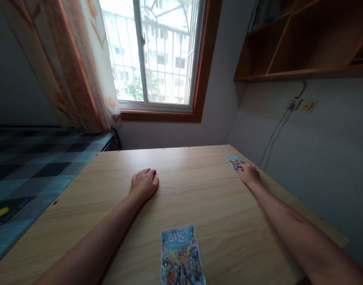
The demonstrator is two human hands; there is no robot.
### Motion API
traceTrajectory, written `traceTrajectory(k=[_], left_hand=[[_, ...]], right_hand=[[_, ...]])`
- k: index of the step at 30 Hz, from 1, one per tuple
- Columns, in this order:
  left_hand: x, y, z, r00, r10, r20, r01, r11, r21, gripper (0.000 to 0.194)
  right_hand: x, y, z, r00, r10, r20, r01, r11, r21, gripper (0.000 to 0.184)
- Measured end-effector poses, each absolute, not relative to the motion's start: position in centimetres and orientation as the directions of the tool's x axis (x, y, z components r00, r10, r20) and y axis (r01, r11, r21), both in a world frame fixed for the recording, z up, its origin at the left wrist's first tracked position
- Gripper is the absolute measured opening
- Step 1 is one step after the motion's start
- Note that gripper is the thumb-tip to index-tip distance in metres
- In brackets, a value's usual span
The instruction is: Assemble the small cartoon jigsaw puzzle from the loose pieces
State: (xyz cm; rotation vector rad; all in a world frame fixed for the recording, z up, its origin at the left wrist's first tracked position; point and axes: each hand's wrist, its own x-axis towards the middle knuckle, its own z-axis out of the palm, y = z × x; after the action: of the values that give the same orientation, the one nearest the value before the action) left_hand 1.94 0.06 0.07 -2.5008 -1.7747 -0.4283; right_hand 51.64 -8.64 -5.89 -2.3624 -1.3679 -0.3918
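Observation:
Palm down on the wooden table [193,190], my left hand [144,183] lies left of the middle with fingers loosely bent and nothing visible in them. My right hand [249,173] reaches to the table's far right side. Its fingers are closed at the near corner of a small, colourful picture card [233,161], which lies flat. A bit of blue shows at the fingertips; whether it belongs to the card I cannot tell. Close to me lies a Bluey picture booklet [182,255] crowded with cartoon figures, its lower edge cut off by the frame. Neither hand touches it.
A bed with a checked cover [35,170] stands along the left side. Behind the table are a barred window [166,59] and a patterned curtain [77,67]. A wall shelf [303,74] overhangs the right, above a socket [306,105] with a hanging cable [272,138].

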Motion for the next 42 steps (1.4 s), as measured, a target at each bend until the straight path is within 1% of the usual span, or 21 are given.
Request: traceTrajectory(k=[4, 12, 16, 19, 21, 22, 25, 28, 30, 32, 35, 37, 39, 41, 42], left_hand=[[1.9, 0.2, -0.1, 0.295, 0.924, 0.242, 0.936, -0.331, 0.123, 0.045], [1.9, 0.5, -0.4, 0.285, 0.928, 0.240, 0.941, -0.318, 0.114, 0.045], [2.0, 0.5, -0.2, 0.288, 0.931, 0.225, 0.943, -0.316, 0.102, 0.046], [2.0, 0.4, -0.1, 0.290, 0.930, 0.226, 0.943, -0.318, 0.097, 0.046], [2.0, 0.3, 0.0, 0.290, 0.928, 0.234, 0.942, -0.319, 0.100, 0.046], [2.0, 0.3, 0.0, 0.288, 0.928, 0.236, 0.942, -0.319, 0.104, 0.046], [2.0, 0.2, 0.1, 0.285, 0.931, 0.230, 0.941, -0.317, 0.117, 0.046], [2.0, 0.1, 0.1, 0.282, 0.932, 0.229, 0.940, -0.316, 0.127, 0.046], [2.1, 0.1, 0.1, 0.278, 0.932, 0.232, 0.941, -0.313, 0.128, 0.046], [2.1, 0.2, 0.1, 0.280, 0.932, 0.231, 0.941, -0.314, 0.123, 0.045], [2.1, 0.3, 0.1, 0.290, 0.930, 0.228, 0.941, -0.321, 0.113, 0.046], [2.1, 0.3, 0.1, 0.294, 0.928, 0.230, 0.939, -0.325, 0.109, 0.046], [2.0, 0.3, 0.1, 0.296, 0.925, 0.238, 0.938, -0.328, 0.110, 0.046], [2.0, 0.3, 0.1, 0.298, 0.922, 0.249, 0.936, -0.333, 0.115, 0.046], [2.0, 0.3, 0.1, 0.298, 0.921, 0.253, 0.935, -0.335, 0.118, 0.045]], right_hand=[[52.8, -7.0, -5.8, 0.543, 0.756, 0.366, 0.840, -0.491, -0.232, 0.035], [54.1, -4.9, -5.7, 0.568, 0.773, 0.283, 0.817, -0.486, -0.311, 0.043], [54.2, -4.6, -5.6, 0.572, 0.781, 0.250, 0.810, -0.490, -0.322, 0.044], [54.0, -4.7, -5.6, 0.508, 0.788, 0.347, 0.859, -0.434, -0.271, 0.047], [53.4, -5.0, -5.5, 0.462, 0.781, 0.421, 0.887, -0.409, -0.213, 0.053], [53.0, -5.1, -5.4, 0.452, 0.778, 0.436, 0.891, -0.412, -0.188, 0.057], [51.2, -6.0, -5.2, 0.456, 0.800, 0.391, 0.887, -0.442, -0.129, 0.066], [48.3, -7.6, -5.0, 0.391, 0.858, 0.333, 0.918, -0.388, -0.078, 0.068], [45.7, -9.5, -4.9, 0.300, 0.905, 0.303, 0.954, -0.286, -0.090, 0.066], [42.6, -12.0, -4.7, 0.178, 0.944, 0.279, 0.981, -0.148, -0.128, 0.065], [37.1, -16.6, -3.8, -0.061, 0.972, 0.228, 0.973, 0.109, -0.203, 0.064], [33.4, -19.8, -2.9, -0.260, 0.942, 0.211, 0.916, 0.310, -0.255, 0.066], [30.0, -22.6, -2.0, -0.430, 0.873, 0.231, 0.828, 0.484, -0.285, 0.068], [27.3, -24.6, -1.3, -0.567, 0.782, 0.260, 0.728, 0.623, -0.286, 0.069], [26.3, -25.3, -0.9, -0.608, 0.746, 0.272, 0.687, 0.666, -0.290, 0.069]])
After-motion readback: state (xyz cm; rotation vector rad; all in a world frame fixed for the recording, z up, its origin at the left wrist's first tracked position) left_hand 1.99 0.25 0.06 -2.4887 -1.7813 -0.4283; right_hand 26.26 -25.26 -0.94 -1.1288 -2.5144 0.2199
